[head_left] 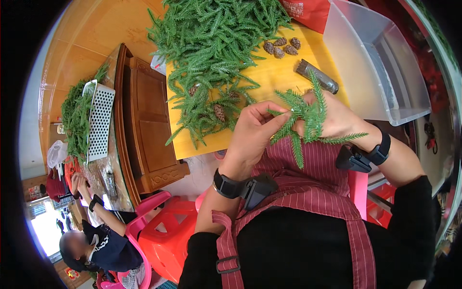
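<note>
Above my lap, at the front edge of the yellow table (337, 62), both hands are on a green artificial pine sprig (313, 118). My right hand (337, 115) is closed round its middle, its fingers partly hidden by the needles. Thumb and forefinger of my left hand (257, 125) pinch together at the sprig's left side. Beyond my right hand lies a dark bundle of thin sticks or wires (316, 76). Several loose pine cones (279, 51) sit farther back. Left of my hands are pine sprigs with brown pine cones (219, 112) among them.
A large heap of green pine sprigs (216, 38) covers the table's far left. A clear plastic bin (361, 62) stands at right, by a red bag (308, 12). At far left, a person (113, 241) sits near a white perforated basket (100, 123); a red stool (166, 236) stands between us.
</note>
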The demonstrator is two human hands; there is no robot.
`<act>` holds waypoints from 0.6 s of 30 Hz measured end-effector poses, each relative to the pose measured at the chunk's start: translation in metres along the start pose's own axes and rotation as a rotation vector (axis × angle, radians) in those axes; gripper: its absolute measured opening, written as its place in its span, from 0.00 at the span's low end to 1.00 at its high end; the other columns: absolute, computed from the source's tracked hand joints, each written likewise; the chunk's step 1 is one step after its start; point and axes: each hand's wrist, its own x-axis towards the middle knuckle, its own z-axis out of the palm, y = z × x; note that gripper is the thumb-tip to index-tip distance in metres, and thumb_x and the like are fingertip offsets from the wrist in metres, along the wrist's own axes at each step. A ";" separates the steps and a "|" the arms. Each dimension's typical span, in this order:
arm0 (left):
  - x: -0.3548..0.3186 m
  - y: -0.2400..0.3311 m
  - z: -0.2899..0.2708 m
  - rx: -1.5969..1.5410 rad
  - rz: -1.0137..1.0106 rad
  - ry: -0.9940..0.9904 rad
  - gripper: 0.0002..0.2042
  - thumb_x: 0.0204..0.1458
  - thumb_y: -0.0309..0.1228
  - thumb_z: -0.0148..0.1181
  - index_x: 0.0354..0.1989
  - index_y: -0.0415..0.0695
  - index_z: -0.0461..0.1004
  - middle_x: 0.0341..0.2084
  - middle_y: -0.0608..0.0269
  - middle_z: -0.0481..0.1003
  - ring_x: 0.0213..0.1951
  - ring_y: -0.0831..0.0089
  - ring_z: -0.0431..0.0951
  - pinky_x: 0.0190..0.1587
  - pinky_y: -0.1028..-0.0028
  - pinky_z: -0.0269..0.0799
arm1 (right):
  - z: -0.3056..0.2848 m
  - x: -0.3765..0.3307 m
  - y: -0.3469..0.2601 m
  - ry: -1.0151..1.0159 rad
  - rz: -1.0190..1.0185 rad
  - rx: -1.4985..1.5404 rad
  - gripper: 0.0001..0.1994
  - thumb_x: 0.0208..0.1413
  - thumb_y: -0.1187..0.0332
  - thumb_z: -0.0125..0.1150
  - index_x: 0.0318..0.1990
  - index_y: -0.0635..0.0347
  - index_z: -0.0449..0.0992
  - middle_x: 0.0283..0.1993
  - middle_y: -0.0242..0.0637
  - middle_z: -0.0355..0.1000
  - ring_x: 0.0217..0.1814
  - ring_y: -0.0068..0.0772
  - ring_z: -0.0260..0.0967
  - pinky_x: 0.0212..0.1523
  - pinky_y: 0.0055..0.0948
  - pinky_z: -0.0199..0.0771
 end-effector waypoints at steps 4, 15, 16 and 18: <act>0.000 0.000 0.005 -0.001 0.055 0.007 0.02 0.48 0.24 0.57 0.30 0.40 0.73 0.21 0.71 0.72 0.22 0.90 0.66 0.21 0.88 0.57 | 0.002 0.003 0.004 0.035 -0.003 -0.194 0.15 0.33 0.59 0.64 0.25 0.61 0.74 0.21 0.38 0.71 0.24 0.27 0.68 0.28 0.30 0.67; -0.004 0.012 0.000 -0.173 -0.034 -0.063 0.05 0.49 0.22 0.56 0.34 0.40 0.70 0.26 0.67 0.73 0.27 0.82 0.71 0.29 0.83 0.67 | -0.005 -0.001 0.008 -0.246 0.099 0.589 0.11 0.54 0.67 0.51 0.39 0.66 0.72 0.30 0.30 0.70 0.29 0.17 0.65 0.33 0.17 0.68; -0.005 0.012 0.003 -0.259 -0.006 -0.030 0.06 0.49 0.22 0.55 0.35 0.40 0.70 0.28 0.65 0.73 0.27 0.81 0.72 0.31 0.82 0.68 | -0.007 -0.005 0.010 -0.246 0.097 0.588 0.11 0.54 0.67 0.51 0.39 0.66 0.72 0.30 0.30 0.70 0.29 0.17 0.65 0.33 0.17 0.68; -0.001 0.004 0.003 -0.293 -0.006 0.029 0.06 0.50 0.22 0.54 0.36 0.40 0.69 0.29 0.65 0.73 0.28 0.80 0.72 0.31 0.82 0.68 | -0.008 -0.010 0.008 -0.161 0.169 0.864 0.11 0.55 0.67 0.50 0.40 0.66 0.71 0.30 0.29 0.69 0.28 0.16 0.64 0.32 0.16 0.67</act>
